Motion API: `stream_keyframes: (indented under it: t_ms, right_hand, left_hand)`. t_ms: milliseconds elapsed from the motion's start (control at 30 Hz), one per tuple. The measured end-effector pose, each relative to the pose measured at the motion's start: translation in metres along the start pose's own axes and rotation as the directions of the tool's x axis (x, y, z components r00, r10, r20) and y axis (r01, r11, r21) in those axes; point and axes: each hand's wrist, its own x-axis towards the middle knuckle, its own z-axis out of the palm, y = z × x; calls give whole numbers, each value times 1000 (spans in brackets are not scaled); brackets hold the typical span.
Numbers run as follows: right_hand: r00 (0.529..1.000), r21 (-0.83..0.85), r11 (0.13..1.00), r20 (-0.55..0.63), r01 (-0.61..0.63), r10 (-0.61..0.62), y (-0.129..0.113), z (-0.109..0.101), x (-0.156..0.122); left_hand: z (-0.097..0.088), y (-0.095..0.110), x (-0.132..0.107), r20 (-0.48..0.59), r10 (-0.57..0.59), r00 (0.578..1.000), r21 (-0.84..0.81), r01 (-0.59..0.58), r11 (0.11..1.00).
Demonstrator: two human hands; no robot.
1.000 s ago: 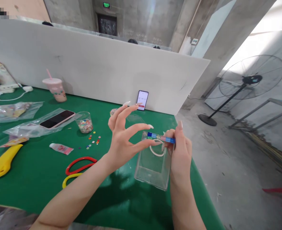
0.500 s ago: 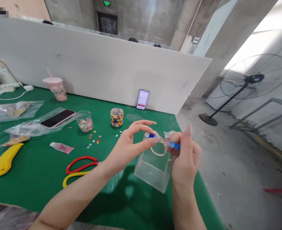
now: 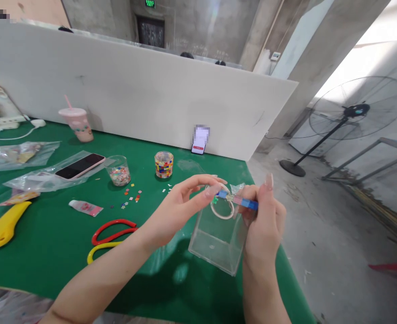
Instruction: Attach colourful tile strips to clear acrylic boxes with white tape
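A clear plastic box (image 3: 215, 245) is held up over the green table, tilted, with a pale ring (image 3: 222, 209) on its near face. Along its upper edge runs a row of small blue and pink tiles (image 3: 242, 202), and a bit of green shows beside the ring. My left hand (image 3: 191, 198) is closed at the left end of the row, thumb and fingers pinched over the edge; whether a loose piece is between them is hidden. From the right, my right hand (image 3: 264, 216) grips the box, its thumb raised and its fingers curled behind the tiles.
On the green table (image 3: 144, 288) are red-and-yellow-handled scissors (image 3: 113, 231), a tube (image 3: 86, 208), loose tiles (image 3: 131, 196), a cup of bits (image 3: 119, 175), a tile-covered jar (image 3: 163, 165), phones (image 3: 81, 166), a yellow handle (image 3: 7, 225) and a drink cup (image 3: 78, 124). A white partition (image 3: 134, 94) stands behind.
My left thumb has drawn back a little to the left, and its fingers have come closer together, uncovering more blue tile and a green bit. The box has shifted slightly down and right.
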Motion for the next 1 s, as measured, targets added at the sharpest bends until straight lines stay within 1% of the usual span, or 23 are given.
stream_keyframes:
  t_ms: [133, 267, 400, 500, 667, 833, 1000]
  right_hand:
    - [1000, 23, 1000, -15, 12, -12, 1, -2, 0]
    - [995, 32, 995, 22, 91, -92, 4, -5, -2]
    - [988, 29, 988, 26, 149, -150, 3, -5, -5]
    - [982, 44, 981, 11, 188, -189, 2, -4, -7]
    - [980, 36, 979, -5, 199, -199, 1, -2, -9]
    - [974, 43, 973, -9, 229, -228, 1, -1, -10]
    - [971, 57, 969, 1, 239, -239, -1, 1, -11]
  left_hand:
    - [-5, 2, -2, 38, 34, 999, 28, -35, 999]
    - [-8, 2, -5, 49, 75, 996, 55, -78, 995]
    - [-6, 4, -5, 39, 102, 994, 46, -104, 994]
    - [-2, 5, -6, 40, 108, 993, 18, -108, 994]
    - [4, 2, -8, -12, 95, 995, -50, -95, 994]
    - [7, -1, -9, -19, 96, 995, -124, -97, 988]
    - [10, -1, -11, -12, 34, 999, -211, -36, 977]
